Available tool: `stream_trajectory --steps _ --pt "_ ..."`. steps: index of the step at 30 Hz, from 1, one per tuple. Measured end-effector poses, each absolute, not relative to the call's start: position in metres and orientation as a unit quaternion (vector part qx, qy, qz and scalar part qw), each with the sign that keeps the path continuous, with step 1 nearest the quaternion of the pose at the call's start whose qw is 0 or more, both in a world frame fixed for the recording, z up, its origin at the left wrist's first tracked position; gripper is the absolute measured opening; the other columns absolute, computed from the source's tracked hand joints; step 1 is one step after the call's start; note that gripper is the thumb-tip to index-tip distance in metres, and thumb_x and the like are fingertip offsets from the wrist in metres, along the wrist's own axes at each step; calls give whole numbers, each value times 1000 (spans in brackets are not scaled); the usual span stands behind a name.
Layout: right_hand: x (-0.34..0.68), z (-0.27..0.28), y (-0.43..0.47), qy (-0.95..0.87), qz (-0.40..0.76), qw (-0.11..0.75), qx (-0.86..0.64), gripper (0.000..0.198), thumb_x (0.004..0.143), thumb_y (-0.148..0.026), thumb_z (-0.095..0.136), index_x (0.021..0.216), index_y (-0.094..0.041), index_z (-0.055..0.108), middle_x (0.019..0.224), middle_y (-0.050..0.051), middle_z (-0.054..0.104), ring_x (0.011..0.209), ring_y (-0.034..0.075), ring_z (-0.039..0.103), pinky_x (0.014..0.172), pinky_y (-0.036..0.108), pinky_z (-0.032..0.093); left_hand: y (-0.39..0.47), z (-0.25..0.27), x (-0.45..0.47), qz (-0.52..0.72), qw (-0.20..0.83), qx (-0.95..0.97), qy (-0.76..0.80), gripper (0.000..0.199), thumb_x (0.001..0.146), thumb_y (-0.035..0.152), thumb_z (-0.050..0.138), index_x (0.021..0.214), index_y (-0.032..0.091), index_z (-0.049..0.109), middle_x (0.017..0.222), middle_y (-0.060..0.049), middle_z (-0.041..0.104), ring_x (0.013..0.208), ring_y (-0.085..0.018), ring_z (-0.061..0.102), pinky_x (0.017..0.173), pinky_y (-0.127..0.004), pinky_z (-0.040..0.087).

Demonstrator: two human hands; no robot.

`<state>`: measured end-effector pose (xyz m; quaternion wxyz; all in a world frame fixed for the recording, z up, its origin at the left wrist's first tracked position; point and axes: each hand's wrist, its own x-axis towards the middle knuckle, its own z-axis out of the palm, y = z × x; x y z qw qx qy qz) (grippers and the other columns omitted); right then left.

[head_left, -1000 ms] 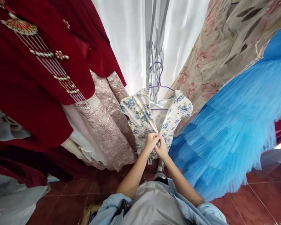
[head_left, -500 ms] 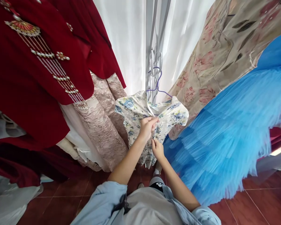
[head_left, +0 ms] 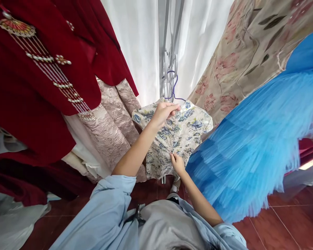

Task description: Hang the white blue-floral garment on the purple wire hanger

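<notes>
Garment: a small floral dress (head_left: 181, 133), cream with blue flowers, is hung on a purple hanger (head_left: 173, 91) hooked to a grey metal rack (head_left: 163, 52), between a pink brocade gown (head_left: 112, 125) and a blue tulle dress (head_left: 253, 139).
Handling: the dress is judged light, soft and limp; little resistance would be offered, and it would swing on the hanger when pulled. The satin-like cloth is likely somewhat slippery.
Hold: the centre seam is best pinched at its top and lower down, so the fabric is kept taut between two points.
Left hand (head_left: 163, 113): raised, arm extended up, fingers closed on the top of the seam at the neckline.
Right hand (head_left: 176, 162): lower, forearm angled up, fingertips pinched on the seam near the waist.
Hands: set apart along the seam, one above the other.
Surroundings: a red embroidered robe (head_left: 41, 83) is hung at the left; white curtain (head_left: 138, 45) behind.
</notes>
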<state>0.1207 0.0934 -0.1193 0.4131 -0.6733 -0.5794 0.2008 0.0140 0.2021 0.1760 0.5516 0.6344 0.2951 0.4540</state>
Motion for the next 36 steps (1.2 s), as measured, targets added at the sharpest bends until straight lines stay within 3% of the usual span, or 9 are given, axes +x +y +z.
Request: stream_trajectory --steps 4,6,9,11,16,20,24,29,36 --pt "134 -115 87 -563 221 453 -655 41 94 -56 46 88 -19 62 57 -3 53 54 17 51 57 25 36 211 160 -1 509 365 719 301 24 94 32 61 78 15 69 64 -2 62 57 -11 55 58 -24 44" --pt "138 -103 90 -548 216 480 -650 41 95 -55 45 97 -17 61 64 -1 57 58 17 53 59 26 39 214 160 -14 552 233 738 312 14 93 27 62 86 17 70 80 -4 69 74 -15 62 71 -28 50" --pt "143 -63 102 -539 203 542 -612 38 96 -52 47 96 -17 61 74 2 62 65 17 56 64 28 43 217 164 -29 556 59 770 307 14 90 15 64 100 20 70 102 -6 70 98 -19 62 90 -34 51" --pt "147 -23 114 -553 188 581 -567 34 95 -50 51 93 -18 63 73 2 62 64 16 55 63 28 43 218 167 -28 518 11 812 268 20 92 13 61 107 21 70 109 -7 69 107 -21 60 97 -36 49" --pt "149 83 159 -596 140 620 -491 29 95 -45 55 101 -19 67 70 0 63 62 15 54 62 27 42 217 167 -2 420 -13 876 237 24 95 11 52 109 20 70 109 -7 71 109 -23 60 99 -40 48" --pt "138 120 187 -598 168 631 -465 30 92 -44 59 76 -18 61 61 -2 60 55 12 50 57 25 39 221 172 7 408 26 873 265 26 93 7 48 98 16 72 102 -8 71 101 -22 64 93 -36 50" --pt "125 125 187 -570 193 670 -435 37 93 -41 56 62 -20 52 54 -3 52 51 10 44 53 24 33 223 176 5 428 78 860 264 21 92 11 52 94 16 72 100 -7 70 95 -19 65 88 -32 51" --pt "122 127 185 -551 206 697 -410 39 87 -32 57 53 -20 42 50 -5 40 52 9 34 53 24 27 222 178 10 428 72 860 270 17 92 15 54 83 16 69 91 -6 67 86 -18 63 80 -32 50" --pt "113 70 182 -514 293 636 -495 29 79 -33 54 54 -19 50 52 -4 44 51 10 35 51 25 25 230 192 8 488 36 829 272 16 95 18 53 89 19 69 92 -6 66 86 -18 61 79 -33 48"
